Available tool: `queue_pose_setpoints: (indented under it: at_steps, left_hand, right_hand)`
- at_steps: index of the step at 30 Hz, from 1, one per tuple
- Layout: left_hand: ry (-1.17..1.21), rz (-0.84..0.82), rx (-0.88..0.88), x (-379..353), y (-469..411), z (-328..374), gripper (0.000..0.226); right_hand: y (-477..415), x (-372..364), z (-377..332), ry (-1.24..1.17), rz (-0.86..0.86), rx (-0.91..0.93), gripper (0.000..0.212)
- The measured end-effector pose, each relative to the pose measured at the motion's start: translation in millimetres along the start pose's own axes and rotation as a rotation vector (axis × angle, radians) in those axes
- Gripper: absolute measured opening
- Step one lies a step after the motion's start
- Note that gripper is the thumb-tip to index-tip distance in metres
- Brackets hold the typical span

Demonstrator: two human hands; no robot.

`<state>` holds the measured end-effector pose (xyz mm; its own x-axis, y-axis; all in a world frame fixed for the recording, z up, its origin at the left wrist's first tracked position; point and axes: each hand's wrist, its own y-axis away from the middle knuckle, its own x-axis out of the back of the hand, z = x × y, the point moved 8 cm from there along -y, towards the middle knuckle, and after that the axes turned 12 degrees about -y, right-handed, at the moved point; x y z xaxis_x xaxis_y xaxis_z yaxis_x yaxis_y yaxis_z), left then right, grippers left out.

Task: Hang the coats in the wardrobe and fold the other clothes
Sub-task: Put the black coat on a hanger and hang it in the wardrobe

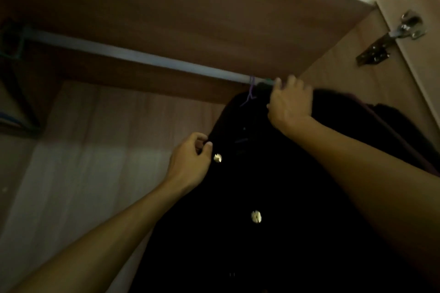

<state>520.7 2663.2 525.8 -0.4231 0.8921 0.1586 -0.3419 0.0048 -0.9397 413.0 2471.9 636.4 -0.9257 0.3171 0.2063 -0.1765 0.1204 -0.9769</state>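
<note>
A black coat [257, 185] with gold buttons hangs from a purple hanger [251, 89] hooked over the white wardrobe rail [133, 54]. My left hand [190, 161] pinches the coat's left front edge beside the top button. My right hand [289, 102] is raised at the rail's right end, its fingers curled round the top of another dark garment [392, 130] hanging behind the coat. What exactly those fingers hold is hidden in the dark.
The wardrobe's wooden shelf [190, 6] sits just above the rail. The open door with a metal hinge [390, 37] stands at the right. Dark hangers [14, 71] hang at the rail's far left. The pale back panel [95, 149] shows between them.
</note>
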Motion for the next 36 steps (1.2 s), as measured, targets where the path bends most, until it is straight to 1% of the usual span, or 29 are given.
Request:
queue_pose_setpoints:
  at_steps: [2,3,6,8,10,12,13,16,18,20,22,23,24,27,30,33,36]
  left_hand:
    - [-0.033,0.010,0.048,-2,13,-21,0.020]
    - [-0.044,0.014,0.080,-3,21,-34,0.020]
    - [-0.044,-0.012,0.202,-4,45,-74,0.022]
    - [-0.090,-0.022,0.232,-4,57,-92,0.023]
    - [-0.138,-0.021,0.217,-6,68,-102,0.023]
    - [-0.157,-0.031,0.202,-13,79,-109,0.025]
    - [-0.163,-0.045,0.205,-16,85,-112,0.026]
    - [-0.152,-0.084,0.209,-21,100,-121,0.027]
    - [-0.142,-0.087,0.220,-17,108,-128,0.025]
    - [-0.138,-0.090,0.237,-13,117,-133,0.025]
    - [-0.136,-0.104,0.249,-10,127,-138,0.026]
    - [-0.136,-0.114,0.253,-9,132,-140,0.026]
    - [-0.137,-0.125,0.257,-9,137,-142,0.026]
    - [-0.153,-0.144,0.280,-1,147,-145,0.024]
    - [-0.233,-0.143,0.293,22,159,-142,0.025]
    - [-0.345,-0.180,0.271,50,174,-131,0.031]
    - [-0.437,-0.178,0.256,83,193,-112,0.034]
  right_hand:
    - [20,5,-33,0.024,0.054,0.172,0.053]
    - [35,1,-53,0.035,0.026,0.270,0.056]
    - [83,-42,-111,0.070,-0.239,0.495,0.052]
    - [117,-78,-141,0.082,-0.393,0.600,0.057]
    - [157,-117,-170,0.042,-0.494,0.694,0.062]
    - [198,-155,-186,0.038,-0.603,0.725,0.068]
    - [214,-173,-186,0.074,-0.666,0.724,0.070]
    - [236,-216,-149,0.203,-0.809,0.623,0.071]
    - [235,-225,-114,0.285,-0.854,0.544,0.072]
    - [235,-228,-88,0.402,-0.893,0.512,0.074]
    - [236,-227,-77,0.492,-0.915,0.493,0.076]
    - [236,-226,-79,0.493,-0.912,0.488,0.077]
    - [236,-223,-86,0.445,-0.898,0.486,0.075]
    - [243,-207,-120,0.155,-0.811,0.517,0.062]
    - [257,-181,-148,-0.125,-0.787,0.479,0.061]
    - [268,-149,-165,-0.320,-0.737,0.433,0.058]
    - [286,-112,-176,-0.461,-0.711,0.447,0.054]
